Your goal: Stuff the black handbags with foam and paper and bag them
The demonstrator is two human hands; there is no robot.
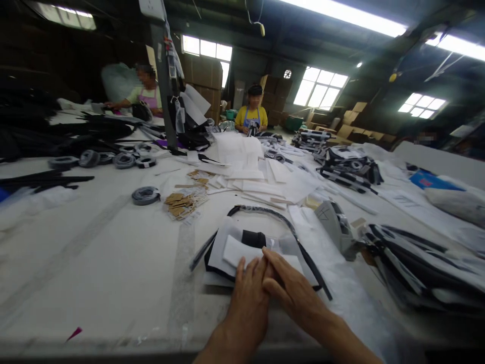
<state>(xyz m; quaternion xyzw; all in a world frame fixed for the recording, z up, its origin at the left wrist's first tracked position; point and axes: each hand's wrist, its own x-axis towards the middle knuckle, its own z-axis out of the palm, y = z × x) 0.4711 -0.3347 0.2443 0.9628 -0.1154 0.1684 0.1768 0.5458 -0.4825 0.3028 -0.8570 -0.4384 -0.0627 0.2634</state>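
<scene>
A black bag (209,262) lies on the table in front of me, with a long dark handle (282,216) in clear wrap arching away behind it. White foam sheets (238,250) cover most of its top, and a black rolled piece (253,237) shows at its far side. My left hand (250,290) rests flat on the foam, fingers stretched out. Against it, my right hand (291,283) lies with straight fingers partly over the left fingertips. Neither hand grips anything that I can see. The bag's near part is hidden beneath my hands.
A grey tape dispenser (333,225) stands to the right, beside a pile of black bags (420,268). Brown paper tags (181,203) and a coiled strap (146,195) lie ahead on the left. White sheets (240,151) spread farther back. Two co-workers sit across the tables.
</scene>
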